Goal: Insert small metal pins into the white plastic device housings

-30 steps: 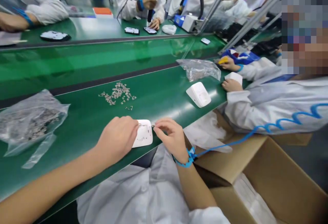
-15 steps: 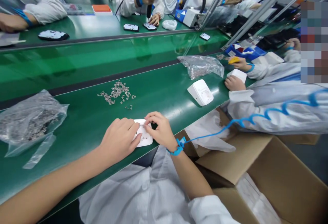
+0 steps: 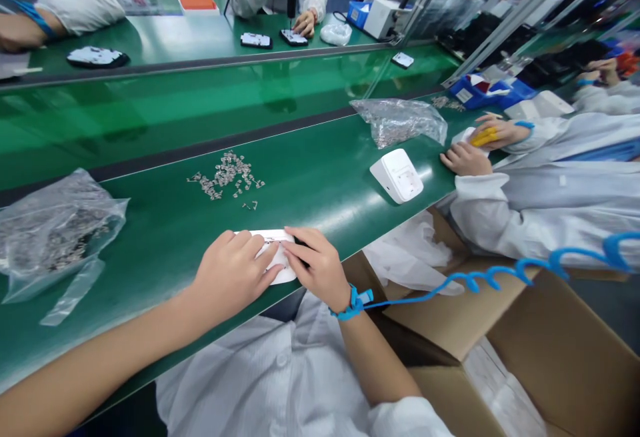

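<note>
Bright overhead light, glossy glare, warped edges

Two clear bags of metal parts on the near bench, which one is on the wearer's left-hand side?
The larger crumpled bag at the frame's left edge, beyond the left hand. The other bag lies far right, by a co-worker's hands.

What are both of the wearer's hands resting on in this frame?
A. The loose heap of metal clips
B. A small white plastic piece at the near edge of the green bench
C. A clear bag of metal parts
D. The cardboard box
B: the left hand and right hand meet over the white plastic piece, while the heap of metal clips lies apart, farther up the bench.
</note>
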Available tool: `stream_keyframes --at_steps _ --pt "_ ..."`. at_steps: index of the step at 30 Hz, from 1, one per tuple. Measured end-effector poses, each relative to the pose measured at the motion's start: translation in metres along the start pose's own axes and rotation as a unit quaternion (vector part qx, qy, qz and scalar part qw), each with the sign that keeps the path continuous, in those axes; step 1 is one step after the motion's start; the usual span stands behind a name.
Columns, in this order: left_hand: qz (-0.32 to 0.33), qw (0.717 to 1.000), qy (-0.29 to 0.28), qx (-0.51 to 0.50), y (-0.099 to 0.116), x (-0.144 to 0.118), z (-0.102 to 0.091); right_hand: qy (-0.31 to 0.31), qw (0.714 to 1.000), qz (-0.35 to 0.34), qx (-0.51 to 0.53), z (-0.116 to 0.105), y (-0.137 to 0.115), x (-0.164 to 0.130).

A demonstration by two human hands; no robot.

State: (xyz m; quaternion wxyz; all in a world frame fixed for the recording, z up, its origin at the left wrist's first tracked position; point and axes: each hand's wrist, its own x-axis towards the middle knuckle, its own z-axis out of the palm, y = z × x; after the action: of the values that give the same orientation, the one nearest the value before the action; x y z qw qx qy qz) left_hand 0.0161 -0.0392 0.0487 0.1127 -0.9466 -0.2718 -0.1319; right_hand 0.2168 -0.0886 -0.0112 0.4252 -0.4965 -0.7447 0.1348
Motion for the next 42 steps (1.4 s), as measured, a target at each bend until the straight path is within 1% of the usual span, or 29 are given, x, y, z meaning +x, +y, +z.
stream_keyframes --at_steps 5,8,10,12,14,15,16,19,22,24,27,30,32,34,37,40,42 --pt "0.0 1.0 0.006 0.003 0.001 0.001 0.0 -0.03 0.999 -0.022 -0.033 -0.003 0.0 0.003" --pt "-0.001 1.0 0.007 0.007 0.001 0.001 0.0 -0.058 0.996 -0.025 -0.059 -0.005 -0.002 0.005" --pt "-0.001 1.0 0.006 0.008 0.001 0.001 0.0 -0.063 0.996 -0.024 -0.056 -0.006 -0.003 0.006" --pt "0.0 1.0 0.004 0.006 0.001 0.0 0.0 -0.035 0.999 0.001 -0.027 -0.006 -0.004 0.009" --pt "0.002 1.0 0.002 0.001 0.0 -0.001 -0.001 -0.006 0.999 0.045 0.006 -0.005 -0.006 0.014" --pt "0.002 1.0 0.0 0.0 0.0 -0.002 -0.001 -0.003 0.998 0.068 0.015 -0.004 -0.007 0.017" --pt "0.001 1.0 -0.001 -0.001 -0.001 -0.002 -0.002 -0.011 0.996 0.089 0.017 -0.003 -0.008 0.022" --pt "0.002 1.0 -0.001 -0.003 -0.002 -0.003 -0.001 -0.061 0.989 0.132 -0.006 0.0 -0.012 0.035" --pt "0.005 1.0 0.002 -0.003 -0.002 0.0 0.0 -0.088 0.983 0.161 -0.026 0.003 -0.014 0.044" --pt "0.002 1.0 -0.004 0.0 -0.001 0.002 0.0 -0.091 0.983 0.162 -0.016 0.002 -0.013 0.047" --pt "-0.019 0.999 -0.032 0.009 0.003 -0.002 -0.005 -0.093 0.985 0.142 0.042 -0.004 -0.007 0.042" --pt "-0.055 0.996 -0.074 0.019 0.007 -0.022 -0.018 -0.071 0.985 0.137 0.08 -0.012 0.007 0.031" --pt "-0.096 0.99 -0.103 0.031 0.008 -0.044 -0.029 -0.028 0.986 0.142 0.077 -0.014 0.018 0.024" --pt "-0.155 0.978 -0.13 0.049 0.007 -0.071 -0.039 0.004 0.987 0.14 0.073 -0.013 0.028 0.019" --pt "-0.256 0.948 -0.174 0.076 0.004 -0.115 -0.054 0.001 0.993 0.107 0.052 -0.01 0.031 0.014" --pt "-0.35 0.906 -0.219 0.089 -0.003 -0.16 -0.073 -0.001 0.995 0.085 0.047 -0.01 0.027 0.013" --pt "-0.409 0.882 -0.22 0.078 -0.009 -0.187 -0.089 0.009 0.992 0.095 0.079 -0.015 0.026 0.013"
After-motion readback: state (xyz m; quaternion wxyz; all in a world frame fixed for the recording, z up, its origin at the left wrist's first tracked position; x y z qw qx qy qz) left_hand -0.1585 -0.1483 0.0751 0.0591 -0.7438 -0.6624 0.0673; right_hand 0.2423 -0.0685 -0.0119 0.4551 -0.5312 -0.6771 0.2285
